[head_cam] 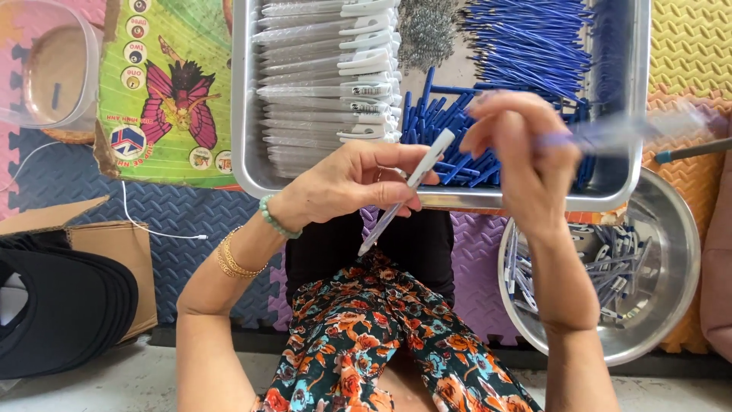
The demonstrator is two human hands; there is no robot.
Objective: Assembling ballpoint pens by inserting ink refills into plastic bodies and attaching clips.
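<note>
Pen assembly mid-run. Left hand (347,183) pinches a clear pen barrel with white cap (404,194), held over the lap. Right hand (522,156) closed on a blurred blue-ended part (602,133), likely a refill. Steel tray (242,114) holds stacked clear barrels (320,76), springs (427,30), blue refills (526,38); plenty left. Round steel bowl (671,252) holds a modest pile of finished pens (587,267). Judged under halfway.
</note>
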